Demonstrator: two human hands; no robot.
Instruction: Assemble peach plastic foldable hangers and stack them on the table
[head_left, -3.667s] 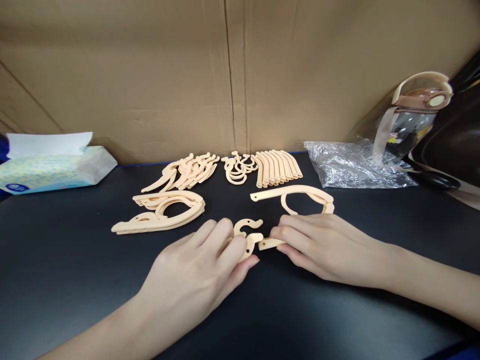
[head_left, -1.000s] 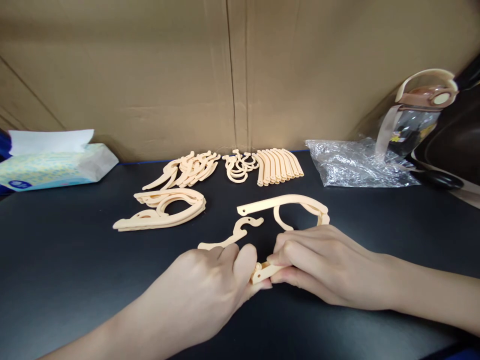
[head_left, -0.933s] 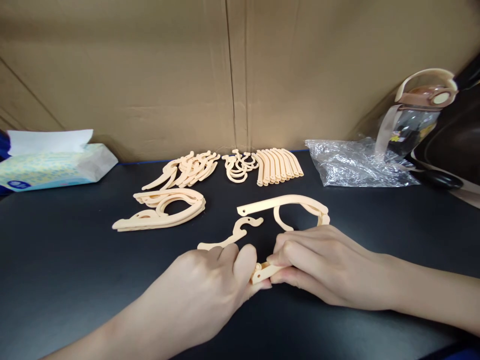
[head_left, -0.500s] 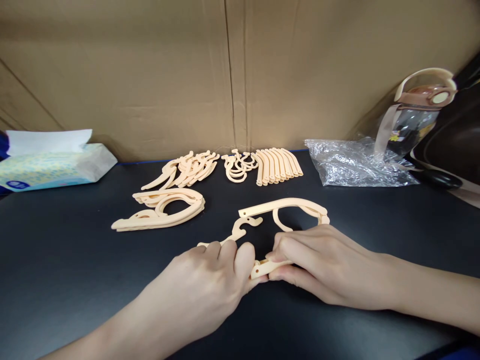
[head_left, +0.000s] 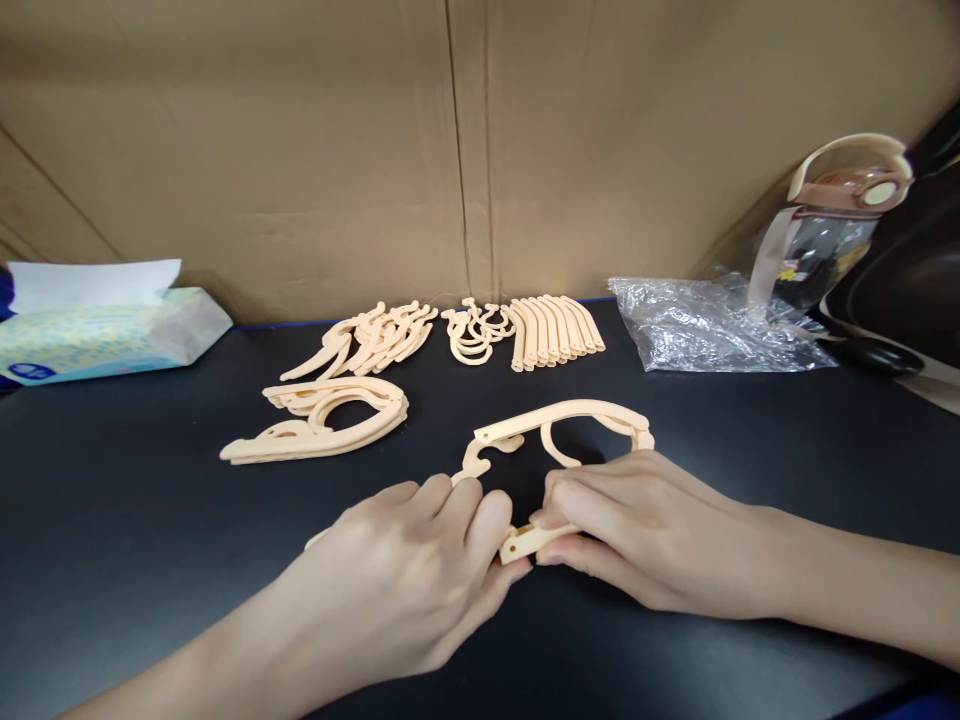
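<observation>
My right hand (head_left: 652, 540) pinches the lower arm of a cream plastic folding hanger (head_left: 562, 412), whose upper arm arches away from me with a curved hook inside the loop. The lower arm's holed end (head_left: 517, 545) points left, against the fingers of my left hand (head_left: 420, 570). That left hand is closed around a notched hanger end piece (head_left: 474, 460), mostly hidden under the knuckles. Its notched tip shows beyond the hand, by the free end of the upper arm. Whether the piece and the lower arm are joined I cannot tell.
Folded hangers (head_left: 367, 432) lie stacked at left. Behind are loose end pieces (head_left: 386, 338), hooks (head_left: 472, 345) and a row of curved arms (head_left: 555, 332). A tissue pack (head_left: 112, 325), clear plastic bag (head_left: 712, 325) and water bottle (head_left: 832, 240) stand around the black table's (head_left: 135, 540) back edge.
The end piece in my left hand has shifted and turned slightly, its notched tip now partly behind the upper arm. My left knuckles cover more of it. My right hand has barely moved.
</observation>
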